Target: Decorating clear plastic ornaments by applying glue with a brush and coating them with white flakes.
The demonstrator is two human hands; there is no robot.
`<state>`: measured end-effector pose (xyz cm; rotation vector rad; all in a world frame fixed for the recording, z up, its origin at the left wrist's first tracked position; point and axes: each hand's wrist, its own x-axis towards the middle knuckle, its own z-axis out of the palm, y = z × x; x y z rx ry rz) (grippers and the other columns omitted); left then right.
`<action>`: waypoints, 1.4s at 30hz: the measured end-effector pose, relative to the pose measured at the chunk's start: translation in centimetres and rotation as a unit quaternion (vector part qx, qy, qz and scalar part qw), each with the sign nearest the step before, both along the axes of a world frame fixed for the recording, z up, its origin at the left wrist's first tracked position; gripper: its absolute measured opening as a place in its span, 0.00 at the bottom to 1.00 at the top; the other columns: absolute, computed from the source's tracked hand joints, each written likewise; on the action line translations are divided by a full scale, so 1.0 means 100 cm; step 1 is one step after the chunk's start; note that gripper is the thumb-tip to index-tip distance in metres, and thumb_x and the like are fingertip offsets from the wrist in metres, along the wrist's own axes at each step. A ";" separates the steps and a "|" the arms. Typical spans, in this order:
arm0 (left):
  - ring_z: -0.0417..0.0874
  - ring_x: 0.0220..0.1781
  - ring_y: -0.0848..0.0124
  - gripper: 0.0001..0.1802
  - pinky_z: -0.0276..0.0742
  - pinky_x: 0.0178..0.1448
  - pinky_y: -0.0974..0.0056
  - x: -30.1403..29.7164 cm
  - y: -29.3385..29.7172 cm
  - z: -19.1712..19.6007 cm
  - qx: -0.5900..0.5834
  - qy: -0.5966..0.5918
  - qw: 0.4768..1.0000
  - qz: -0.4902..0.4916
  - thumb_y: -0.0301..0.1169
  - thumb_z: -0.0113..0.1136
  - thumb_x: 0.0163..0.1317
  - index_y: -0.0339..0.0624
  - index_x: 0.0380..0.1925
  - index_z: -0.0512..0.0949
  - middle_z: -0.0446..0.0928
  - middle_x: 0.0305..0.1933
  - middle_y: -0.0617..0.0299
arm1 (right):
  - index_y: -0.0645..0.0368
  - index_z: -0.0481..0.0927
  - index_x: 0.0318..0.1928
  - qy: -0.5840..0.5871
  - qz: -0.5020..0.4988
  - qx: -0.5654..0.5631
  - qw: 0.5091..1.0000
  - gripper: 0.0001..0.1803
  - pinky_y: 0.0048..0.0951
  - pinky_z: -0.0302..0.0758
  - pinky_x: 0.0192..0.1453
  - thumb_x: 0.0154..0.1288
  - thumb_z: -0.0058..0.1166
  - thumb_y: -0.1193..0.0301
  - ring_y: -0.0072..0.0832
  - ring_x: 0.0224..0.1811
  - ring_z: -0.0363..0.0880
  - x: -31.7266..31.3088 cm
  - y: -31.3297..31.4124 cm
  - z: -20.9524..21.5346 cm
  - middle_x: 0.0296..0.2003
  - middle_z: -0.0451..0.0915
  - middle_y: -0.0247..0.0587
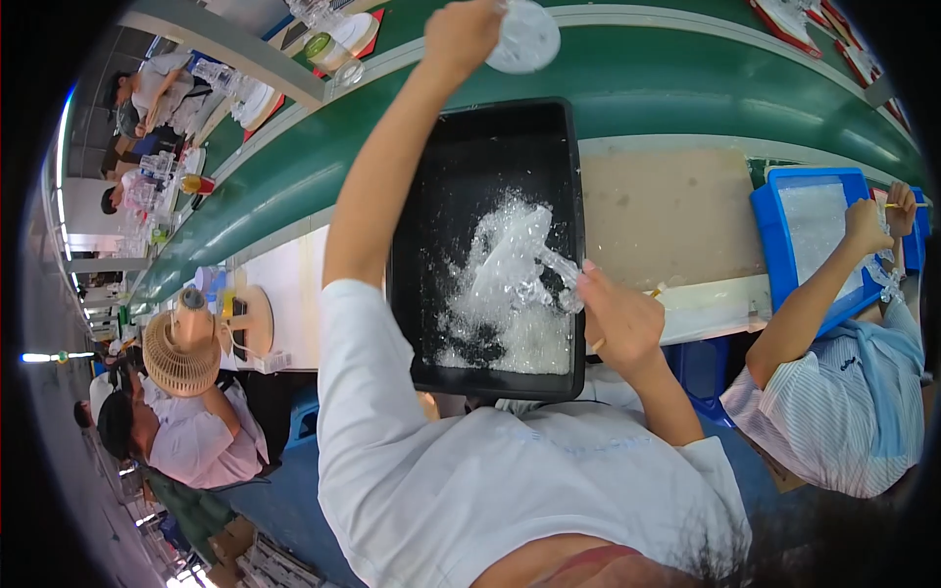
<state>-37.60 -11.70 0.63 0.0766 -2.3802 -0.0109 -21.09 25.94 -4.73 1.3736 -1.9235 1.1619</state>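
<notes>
Left hand [461, 34], top centre of the frame, arm stretched up over the green conveyor belt [686, 93]. Fingers closed round the edge of a clear round plastic disc [524, 37]; the disc's top is cut by the frame edge, and the fingertips cannot be made out.

Right hand [618, 318], centre right, at the black tray's [421, 245] right rim. Fingers curled round one end of a clear plastic piece [534, 269], which reaches left over the tray. Its exact shape is hard to read: it is transparent and blurs into the pile of clear plastic scraps [510, 323] below. A thin yellowish stick [652, 292] shows just beyond the knuckles; how it is gripped is hidden.

Lower half of the frame: the person's white shirt [470, 490] covers the tray's near edge.

Right edge: another worker in a striped shirt [843, 402], hand at a blue tray [774, 245]. Left edge: more workers, small and warped by the lens, and a beige fan [181, 353].
</notes>
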 end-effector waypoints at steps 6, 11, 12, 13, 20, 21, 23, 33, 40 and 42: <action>0.85 0.31 0.51 0.08 0.79 0.34 0.50 0.145 0.046 0.075 -0.081 0.048 0.995 0.044 0.36 0.62 0.64 0.49 0.41 0.81 0.82 0.26 0.53 | 0.64 0.86 0.48 -0.057 -0.011 -0.040 0.998 0.20 0.28 0.75 0.26 0.51 0.63 0.86 0.33 0.24 0.82 -0.008 0.004 0.011 0.31 0.86 0.46; 0.84 0.28 0.53 0.08 0.76 0.30 0.54 0.224 0.078 0.057 -0.032 -0.057 0.994 0.087 0.34 0.65 0.62 0.50 0.40 0.80 0.81 0.24 0.57 | 0.63 0.86 0.48 -0.047 -0.011 -0.051 0.998 0.20 0.27 0.75 0.28 0.52 0.63 0.85 0.33 0.25 0.83 -0.012 0.004 0.017 0.33 0.87 0.45; 0.84 0.28 0.53 0.08 0.76 0.30 0.54 0.227 0.078 0.048 -0.033 -0.059 0.994 0.086 0.34 0.65 0.62 0.50 0.40 0.80 0.81 0.24 0.57 | 0.63 0.86 0.48 -0.034 -0.002 -0.063 0.997 0.19 0.27 0.77 0.29 0.53 0.63 0.85 0.33 0.27 0.85 -0.013 0.003 0.019 0.34 0.87 0.45; 0.84 0.28 0.53 0.08 0.76 0.30 0.54 0.230 0.079 0.039 -0.023 -0.072 0.995 0.061 0.34 0.65 0.62 0.49 0.40 0.79 0.81 0.23 0.57 | 0.63 0.86 0.47 -0.021 0.009 -0.075 0.997 0.18 0.27 0.78 0.30 0.53 0.63 0.85 0.34 0.28 0.86 -0.014 0.002 0.021 0.36 0.88 0.45; 0.86 0.39 0.52 0.14 0.80 0.41 0.54 0.214 0.080 -0.030 0.090 -0.133 0.986 0.041 0.35 0.63 0.65 0.47 0.49 0.79 0.84 0.37 0.51 | 0.63 0.85 0.44 -0.006 0.023 -0.061 0.998 0.14 0.28 0.82 0.35 0.55 0.62 0.84 0.35 0.33 0.88 -0.005 -0.007 0.015 0.40 0.88 0.46; 0.86 0.39 0.52 0.14 0.80 0.41 0.54 0.219 0.078 -0.031 0.091 -0.133 0.986 0.044 0.35 0.63 0.65 0.47 0.49 0.79 0.84 0.37 0.51 | 0.64 0.85 0.44 -0.010 0.027 -0.052 0.998 0.14 0.28 0.82 0.35 0.55 0.61 0.85 0.35 0.33 0.88 -0.003 -0.007 0.016 0.40 0.88 0.46; 0.83 0.51 0.49 0.20 0.80 0.53 0.54 0.215 0.084 -0.018 0.015 -0.010 1.000 0.005 0.35 0.63 0.65 0.44 0.56 0.76 0.82 0.50 0.47 | 0.64 0.85 0.44 -0.014 0.021 -0.044 0.999 0.14 0.29 0.82 0.36 0.55 0.61 0.85 0.35 0.33 0.88 -0.002 -0.007 0.015 0.40 0.88 0.46; 0.57 0.80 0.51 0.53 0.48 0.81 0.50 0.300 0.120 0.019 0.606 -0.116 0.747 -0.249 0.69 0.37 0.67 0.28 0.71 0.62 0.58 0.77 0.43 | 0.66 0.85 0.44 -0.006 0.026 -0.090 0.996 0.16 0.27 0.82 0.35 0.53 0.59 0.87 0.38 0.33 0.88 -0.003 -0.029 0.008 0.43 0.88 0.51; 0.55 0.81 0.61 0.38 0.52 0.80 0.63 0.324 0.108 -0.014 0.597 -0.066 0.765 -0.232 0.45 0.49 0.70 0.28 0.72 0.61 0.58 0.78 0.45 | 0.66 0.85 0.42 0.022 0.072 -0.110 0.991 0.13 0.26 0.80 0.29 0.54 0.60 0.87 0.34 0.27 0.86 -0.001 -0.042 0.012 0.42 0.88 0.52; 0.58 0.80 0.60 0.35 0.52 0.80 0.62 0.335 0.119 -0.024 0.601 -0.188 0.774 -0.064 0.42 0.49 0.69 0.32 0.71 0.63 0.61 0.77 0.47 | 0.66 0.85 0.41 0.022 0.075 -0.107 0.991 0.13 0.26 0.79 0.28 0.54 0.60 0.87 0.33 0.27 0.86 0.004 -0.042 0.011 0.41 0.88 0.52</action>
